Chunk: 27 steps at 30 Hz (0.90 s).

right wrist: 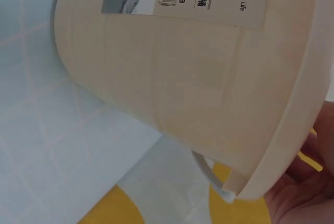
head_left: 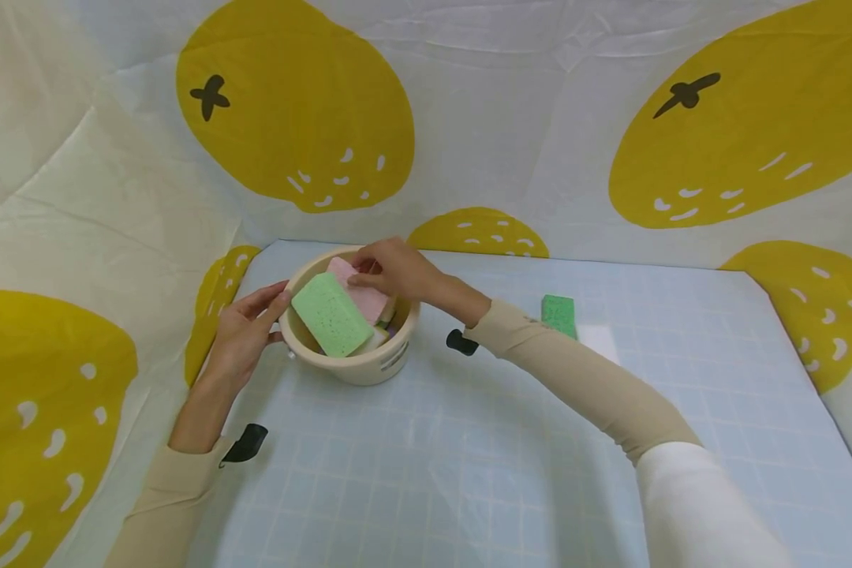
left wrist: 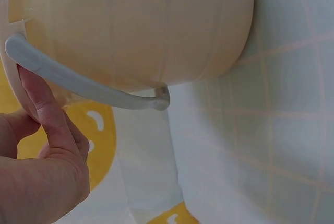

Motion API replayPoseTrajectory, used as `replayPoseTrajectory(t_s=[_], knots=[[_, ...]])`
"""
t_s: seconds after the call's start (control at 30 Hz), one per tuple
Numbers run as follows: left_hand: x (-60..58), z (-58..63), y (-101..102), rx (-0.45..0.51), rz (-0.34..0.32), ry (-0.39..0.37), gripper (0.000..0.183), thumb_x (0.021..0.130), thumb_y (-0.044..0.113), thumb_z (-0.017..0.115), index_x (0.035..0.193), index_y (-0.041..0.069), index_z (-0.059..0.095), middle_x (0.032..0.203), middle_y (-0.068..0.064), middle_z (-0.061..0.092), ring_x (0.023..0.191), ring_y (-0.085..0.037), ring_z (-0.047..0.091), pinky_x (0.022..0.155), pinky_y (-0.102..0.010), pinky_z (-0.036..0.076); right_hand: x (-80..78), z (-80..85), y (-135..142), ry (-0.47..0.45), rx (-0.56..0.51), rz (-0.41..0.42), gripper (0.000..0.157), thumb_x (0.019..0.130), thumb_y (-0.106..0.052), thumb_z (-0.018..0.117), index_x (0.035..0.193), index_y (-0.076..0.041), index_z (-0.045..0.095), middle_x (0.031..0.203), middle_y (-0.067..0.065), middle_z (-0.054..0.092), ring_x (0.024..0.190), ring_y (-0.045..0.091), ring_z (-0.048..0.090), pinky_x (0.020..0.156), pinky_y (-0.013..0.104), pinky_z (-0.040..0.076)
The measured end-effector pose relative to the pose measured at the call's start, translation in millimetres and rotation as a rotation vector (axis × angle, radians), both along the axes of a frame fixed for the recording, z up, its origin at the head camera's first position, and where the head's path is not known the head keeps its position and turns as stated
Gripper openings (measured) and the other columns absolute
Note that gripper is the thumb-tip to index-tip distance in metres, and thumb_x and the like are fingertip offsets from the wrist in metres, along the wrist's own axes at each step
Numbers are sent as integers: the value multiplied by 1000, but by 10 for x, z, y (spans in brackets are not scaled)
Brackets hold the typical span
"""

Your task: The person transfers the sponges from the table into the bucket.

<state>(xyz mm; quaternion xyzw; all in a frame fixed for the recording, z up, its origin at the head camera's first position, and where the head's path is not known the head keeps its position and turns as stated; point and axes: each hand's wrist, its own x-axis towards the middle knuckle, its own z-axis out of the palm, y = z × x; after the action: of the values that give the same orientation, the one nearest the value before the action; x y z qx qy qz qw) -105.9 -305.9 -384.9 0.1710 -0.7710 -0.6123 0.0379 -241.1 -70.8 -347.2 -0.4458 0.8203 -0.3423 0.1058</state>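
A cream plastic bucket point(head_left: 358, 374) stands on the table, filled with sponges. My left hand point(head_left: 237, 339) grips its left rim, thumb near the top edge; the left wrist view shows the fingers point(left wrist: 49, 112) under the rim beside the grey handle point(left wrist: 83, 80). Over the bucket's far right side, my right hand point(head_left: 403, 272) pinches a pink sponge point(head_left: 366, 298) between thumb and fingers. A light green sponge point(head_left: 332, 314) lies tilted on top, to the left of the pink one. Other sponges beneath are mostly hidden. In the right wrist view, the rim partly covers the right hand point(right wrist: 302, 198).
To the right on the pale blue checked tabletop point(head_left: 426, 457) lies a dark green sponge point(head_left: 558, 314), partly behind my right sleeve, with a white rectangular piece point(head_left: 599, 341) beside it. White cloth walls with yellow fruit prints point(head_left: 298, 102) stand behind and at the sides.
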Motion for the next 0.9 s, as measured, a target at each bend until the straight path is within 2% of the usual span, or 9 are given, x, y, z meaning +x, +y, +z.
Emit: replayPoseTrajectory(t_s=[0.23, 0.4, 0.9], knots=[[-10, -18, -10, 31, 8, -4, 65, 98, 45, 67, 150, 9, 53, 150, -12, 51, 100, -13, 59, 73, -19, 59, -11, 1, 175, -62, -68, 19, 21, 101, -14, 68, 116, 0, 71, 104, 7, 70, 94, 18, 63, 85, 23, 54], [-10, -24, -25, 25, 10, -11, 65, 98, 46, 66, 151, 11, 53, 153, -13, 49, 102, -12, 58, 74, -19, 59, -15, 32, 321, -85, -116, 7, 23, 100, -12, 69, 118, 2, 68, 108, 10, 69, 100, 19, 64, 92, 25, 54], [13, -15, -7, 69, 23, 15, 64, 98, 42, 68, 149, 8, 54, 146, -10, 53, 100, -12, 60, 72, -19, 59, -36, 64, 755, -149, -229, -68, 23, 98, -11, 71, 117, 2, 68, 110, 10, 70, 103, 21, 65, 95, 33, 55]])
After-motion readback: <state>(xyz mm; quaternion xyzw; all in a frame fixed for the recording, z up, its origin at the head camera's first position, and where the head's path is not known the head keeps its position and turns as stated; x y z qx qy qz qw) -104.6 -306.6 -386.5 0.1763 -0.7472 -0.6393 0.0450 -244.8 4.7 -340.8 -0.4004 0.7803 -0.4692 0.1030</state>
